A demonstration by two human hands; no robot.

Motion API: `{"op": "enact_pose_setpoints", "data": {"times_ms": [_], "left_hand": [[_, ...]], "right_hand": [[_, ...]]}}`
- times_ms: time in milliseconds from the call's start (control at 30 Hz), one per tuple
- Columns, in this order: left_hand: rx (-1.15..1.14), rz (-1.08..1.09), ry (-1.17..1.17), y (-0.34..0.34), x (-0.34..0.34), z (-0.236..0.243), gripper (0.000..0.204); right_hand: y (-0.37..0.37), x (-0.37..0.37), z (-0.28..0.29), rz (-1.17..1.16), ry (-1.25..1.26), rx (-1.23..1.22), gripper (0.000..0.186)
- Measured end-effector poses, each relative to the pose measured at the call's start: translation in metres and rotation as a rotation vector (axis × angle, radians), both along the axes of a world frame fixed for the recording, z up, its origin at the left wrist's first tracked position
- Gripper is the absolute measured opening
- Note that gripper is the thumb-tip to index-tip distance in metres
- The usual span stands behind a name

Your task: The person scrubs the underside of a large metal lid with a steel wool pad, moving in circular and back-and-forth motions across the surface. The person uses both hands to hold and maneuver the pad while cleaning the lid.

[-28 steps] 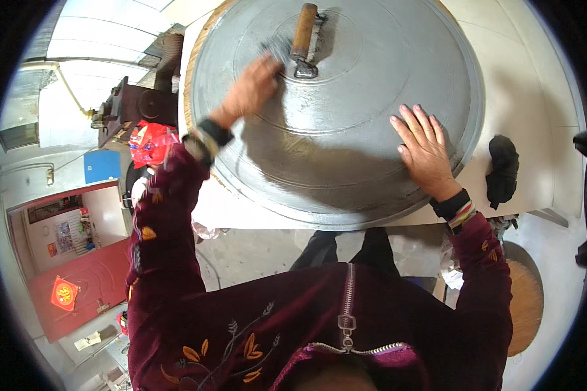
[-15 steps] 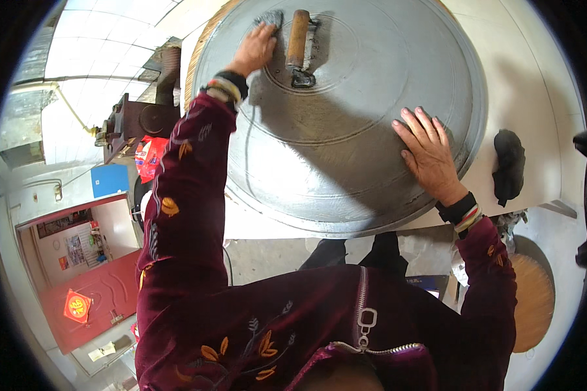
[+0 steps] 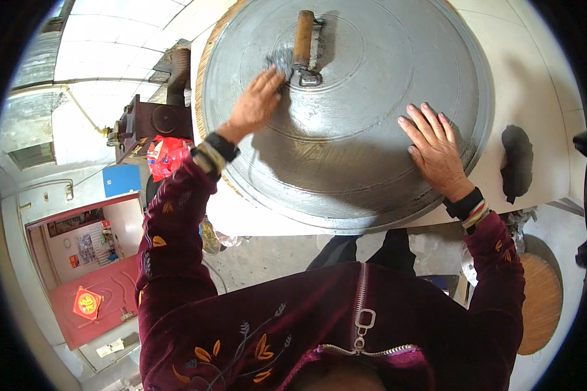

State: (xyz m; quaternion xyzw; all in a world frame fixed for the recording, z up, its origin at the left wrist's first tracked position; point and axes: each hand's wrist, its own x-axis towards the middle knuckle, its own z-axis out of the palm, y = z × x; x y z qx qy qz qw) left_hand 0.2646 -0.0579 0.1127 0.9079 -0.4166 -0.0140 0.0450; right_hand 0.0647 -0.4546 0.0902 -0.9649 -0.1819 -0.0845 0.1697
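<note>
A large round grey metal lid (image 3: 365, 163) lies on a pale table, a wooden handle (image 3: 303, 38) standing up from its middle on metal brackets. Just left of that handle, my left hand (image 3: 255, 99) presses a grey, fuzzy scouring pad (image 3: 280, 60), apparently steel wool, against the metal. Its fingers lie over the pad's near edge and partly hide it. On the lid's right side rests my right hand (image 3: 434, 146), palm down with fingers spread, holding nothing. A shadow falls across the near part of the lid.
A dark, soft-looking bundle (image 3: 516, 163) lies on the table (image 3: 548, 130) right of the lid. Woven edging (image 3: 210, 65) shows under the lid's left rim. A red plastic bag (image 3: 166, 156) and a dark stove (image 3: 153, 120) stand left. A round wooden board (image 3: 540, 303) is low at right.
My left hand has drawn the scouring pad nearer to me across the lid, from beside the handle's far end to beside its near end. My right hand stays flat on the lid.
</note>
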Motion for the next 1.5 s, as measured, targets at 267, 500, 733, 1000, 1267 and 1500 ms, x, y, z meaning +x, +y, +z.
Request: {"op": "enact_pose_setpoints", "data": {"times_ms": [267, 500, 733, 1000, 1267, 1500], "left_hand": [[0.177, -0.048, -0.316, -0.039, 0.158, -0.026, 0.040], [-0.170, -0.266, -0.146, -0.005, 0.004, -0.003, 0.046], [-0.013, -0.048, -0.084, -0.005, -0.010, -0.008, 0.047], [-0.134, 0.016, -0.218, -0.013, 0.064, -0.026, 0.036], [0.016, -0.077, 0.059, -0.033, -0.141, 0.003, 0.058], [-0.154, -0.290, -0.119, -0.177, -0.077, 0.002, 0.048]], "right_hand": [[0.000, 0.000, 0.002, -0.005, 0.029, 0.011, 0.058], [-0.001, -0.001, -0.002, 0.010, -0.018, 0.026, 0.052], [-0.001, -0.001, -0.001, 0.006, -0.011, 0.002, 0.052], [-0.003, -0.003, -0.007, 0.010, -0.047, -0.027, 0.051], [-0.002, -0.003, -0.018, -0.014, -0.053, -0.047, 0.055], [0.002, -0.038, -0.019, -0.077, -0.086, 0.221, 0.055]]}}
